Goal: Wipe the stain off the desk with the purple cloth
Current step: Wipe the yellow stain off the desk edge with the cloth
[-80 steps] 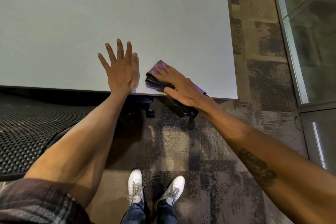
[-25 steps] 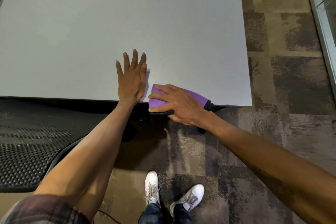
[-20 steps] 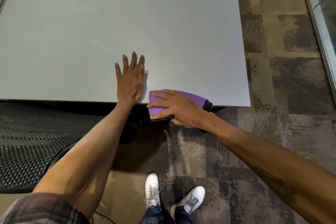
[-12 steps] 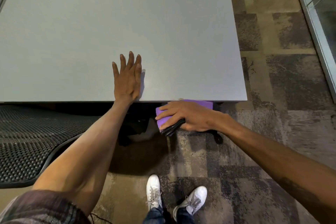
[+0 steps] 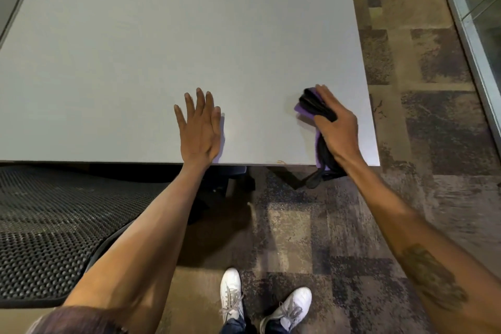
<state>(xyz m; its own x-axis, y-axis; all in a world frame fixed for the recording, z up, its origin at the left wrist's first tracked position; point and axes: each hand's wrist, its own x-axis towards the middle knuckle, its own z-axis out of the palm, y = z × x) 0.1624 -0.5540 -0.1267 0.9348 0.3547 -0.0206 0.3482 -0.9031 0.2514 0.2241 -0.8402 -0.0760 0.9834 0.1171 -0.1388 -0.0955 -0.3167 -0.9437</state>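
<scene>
Right hand wiped near-right worktop corner.
Fingers clamped on purple cloth; left hand flat, fingers apart. Firm, overlapping strokes seemed best.

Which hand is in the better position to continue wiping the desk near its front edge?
The right hand. It already grips the purple cloth and presses it on the desk near the front right corner. The left hand lies flat and empty on the desk, so it would probably only brace.
</scene>
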